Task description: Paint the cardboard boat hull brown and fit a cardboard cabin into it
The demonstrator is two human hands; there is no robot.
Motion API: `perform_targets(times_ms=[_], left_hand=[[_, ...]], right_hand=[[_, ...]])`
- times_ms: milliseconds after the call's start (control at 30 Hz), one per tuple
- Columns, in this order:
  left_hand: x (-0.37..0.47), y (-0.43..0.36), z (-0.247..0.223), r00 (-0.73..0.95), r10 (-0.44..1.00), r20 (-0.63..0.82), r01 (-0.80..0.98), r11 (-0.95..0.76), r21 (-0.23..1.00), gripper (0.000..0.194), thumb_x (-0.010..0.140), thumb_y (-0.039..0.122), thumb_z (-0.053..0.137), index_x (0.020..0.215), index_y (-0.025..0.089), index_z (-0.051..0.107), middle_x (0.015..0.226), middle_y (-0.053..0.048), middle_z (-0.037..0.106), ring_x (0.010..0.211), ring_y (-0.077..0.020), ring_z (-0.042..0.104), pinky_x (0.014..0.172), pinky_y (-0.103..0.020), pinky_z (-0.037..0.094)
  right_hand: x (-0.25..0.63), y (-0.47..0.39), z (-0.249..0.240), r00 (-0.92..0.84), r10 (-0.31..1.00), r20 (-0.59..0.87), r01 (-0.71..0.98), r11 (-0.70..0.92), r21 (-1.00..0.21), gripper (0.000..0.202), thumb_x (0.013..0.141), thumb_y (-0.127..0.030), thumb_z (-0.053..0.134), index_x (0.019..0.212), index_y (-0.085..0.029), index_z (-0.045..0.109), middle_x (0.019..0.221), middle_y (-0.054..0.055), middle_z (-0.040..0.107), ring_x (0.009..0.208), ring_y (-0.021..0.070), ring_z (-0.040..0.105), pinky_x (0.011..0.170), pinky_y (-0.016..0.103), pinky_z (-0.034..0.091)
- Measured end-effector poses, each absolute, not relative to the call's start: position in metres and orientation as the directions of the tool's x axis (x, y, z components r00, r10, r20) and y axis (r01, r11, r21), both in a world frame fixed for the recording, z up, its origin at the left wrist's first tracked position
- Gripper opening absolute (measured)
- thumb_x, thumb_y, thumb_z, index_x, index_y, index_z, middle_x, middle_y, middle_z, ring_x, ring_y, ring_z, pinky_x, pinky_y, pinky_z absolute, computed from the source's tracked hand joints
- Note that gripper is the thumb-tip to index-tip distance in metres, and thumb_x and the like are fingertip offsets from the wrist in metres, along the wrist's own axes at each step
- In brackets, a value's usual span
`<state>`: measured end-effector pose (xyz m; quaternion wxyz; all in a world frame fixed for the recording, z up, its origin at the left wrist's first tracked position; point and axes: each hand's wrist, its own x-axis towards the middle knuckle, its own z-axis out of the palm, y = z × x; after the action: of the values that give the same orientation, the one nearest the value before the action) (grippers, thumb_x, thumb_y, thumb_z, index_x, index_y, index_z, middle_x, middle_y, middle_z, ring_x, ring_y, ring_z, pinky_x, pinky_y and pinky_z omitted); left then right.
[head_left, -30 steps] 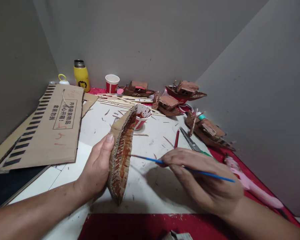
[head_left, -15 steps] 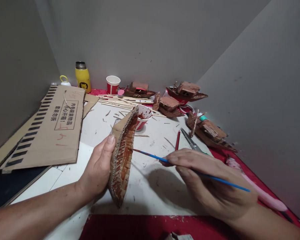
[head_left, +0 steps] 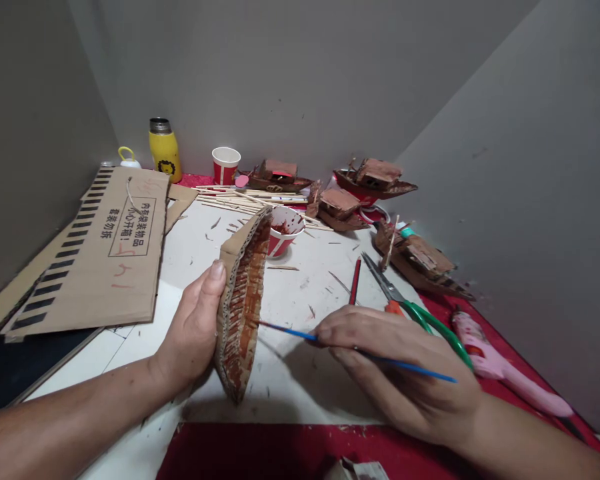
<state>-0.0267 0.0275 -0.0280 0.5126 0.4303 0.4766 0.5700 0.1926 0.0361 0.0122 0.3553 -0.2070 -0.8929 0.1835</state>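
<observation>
My left hand [head_left: 195,327] is closed around the outer side of a cardboard boat hull [head_left: 226,280], which stands tilted on end with its hollow inside turned to the right. Reddish-brown paint covers much of that inside, with bare cardboard along the rim. Between the thumb and fingers of my right hand [head_left: 395,360] is a thin blue paintbrush [head_left: 295,333]. Its brown-stained tip meets the hull's inner wall near the right rim. Behind the hull stands a paper cup [head_left: 286,230] with brown paint smeared inside, partly hidden by the hull.
Several brown model boats [head_left: 427,260] line the back and right. Thin wooden sticks [head_left: 250,200] lie behind the cup. Green-handled scissors [head_left: 420,313], a red pencil [head_left: 355,280] and a pink glue gun [head_left: 505,373] are on the right. Flat cardboard [head_left: 90,267] and a yellow bottle [head_left: 164,153] are left.
My right hand and the paintbrush have moved left and slightly down along the hull's inside. The hull has shifted slightly left in the picture. More of the scissors and glue gun now shows.
</observation>
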Motion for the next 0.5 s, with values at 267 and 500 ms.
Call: perform_targets(times_ms=[267,500], left_hand=[[-0.0277,0.0250,-0.0307,-0.109,0.994,-0.034,-0.175,0.014,0.984,0.050,0.095,0.057,0.040,0.115,0.021,0.068,0.107,-0.004,0.075,0.104,-0.0246,0.065,0.094,-0.035,0.048],[-0.0272,0.0256,-0.0217,-0.152,0.988,0.031,-0.107,-0.048,0.993,0.043,0.093,0.056,0.045,0.101,0.024,0.072,0.107,-0.002,0.075,0.110,-0.0240,0.062,0.097,-0.031,0.046]], right_hand=[[0.1909,0.0332,0.0080,-0.702,0.509,0.499,0.200,0.813,-0.548,0.026,0.086,-0.001,0.050,0.103,-0.021,0.057,0.077,0.005,0.070,0.069,0.0171,0.069,0.062,0.028,0.058],[0.1934,0.0364,0.0092,-0.630,0.543,0.556,0.242,0.817,-0.524,0.031,0.085,0.000,0.052,0.106,-0.023,0.057,0.075,0.003,0.069,0.067,0.0176,0.068,0.059,0.028,0.057]])
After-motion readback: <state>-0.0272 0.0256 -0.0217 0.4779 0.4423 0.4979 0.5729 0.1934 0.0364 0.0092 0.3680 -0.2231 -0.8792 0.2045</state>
